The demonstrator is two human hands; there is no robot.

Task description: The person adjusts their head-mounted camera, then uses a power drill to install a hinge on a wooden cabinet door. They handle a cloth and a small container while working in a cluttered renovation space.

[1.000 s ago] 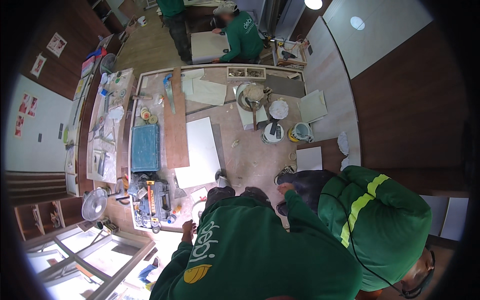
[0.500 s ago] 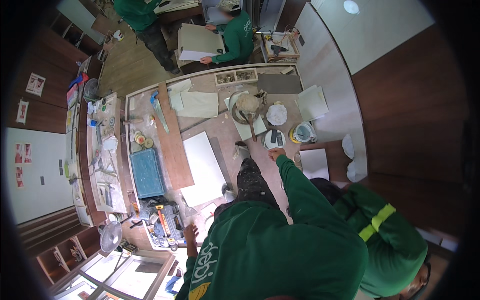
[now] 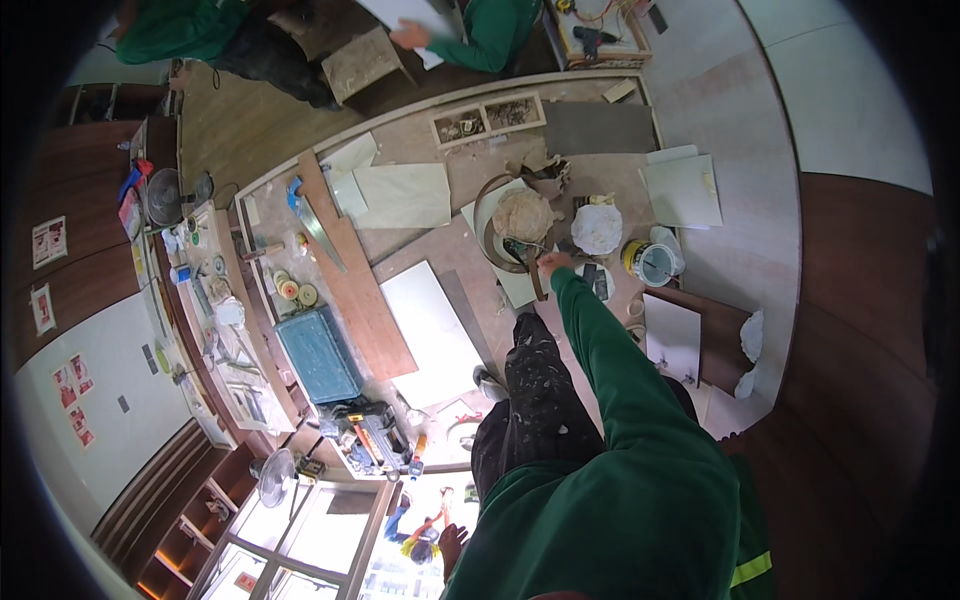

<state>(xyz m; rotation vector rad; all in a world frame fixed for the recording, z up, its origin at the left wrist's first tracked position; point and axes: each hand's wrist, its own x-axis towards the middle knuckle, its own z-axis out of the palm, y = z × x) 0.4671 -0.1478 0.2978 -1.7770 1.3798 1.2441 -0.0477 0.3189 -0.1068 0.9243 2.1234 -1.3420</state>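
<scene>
My right hand (image 3: pixel 554 263), its fingers curled, reaches out beside a brown strip (image 3: pixel 537 276). Whether it touches the strip or holds something small, I cannot tell. A curved brown band (image 3: pixel 488 218) lies just left of it, around a rough tan bundle (image 3: pixel 524 214) on a pale board (image 3: pixel 516 288). Right of the bundle is a crumpled white wad (image 3: pixel 597 229). A white lid (image 3: pixel 595 282) with dark blocks lies right of my hand, before a bucket (image 3: pixel 652 262). Low in the view hangs my left hand (image 3: pixel 453 545), loosely open and away from the worktop things.
A white panel (image 3: pixel 431 335), a hand saw (image 3: pixel 320 232) on a brown plank (image 3: pixel 358 285), and a teal case (image 3: pixel 318 355) lie to the left. A divided wooden tray (image 3: pixel 487 120) sits at the far side. Co-workers in green (image 3: pixel 483 38) are beyond it; another sleeve shows lower right.
I have stepped forward, and my right hand has gone from near the white lid to the brown strip. The far co-worker's white board has shifted. My left hand has dropped lower.
</scene>
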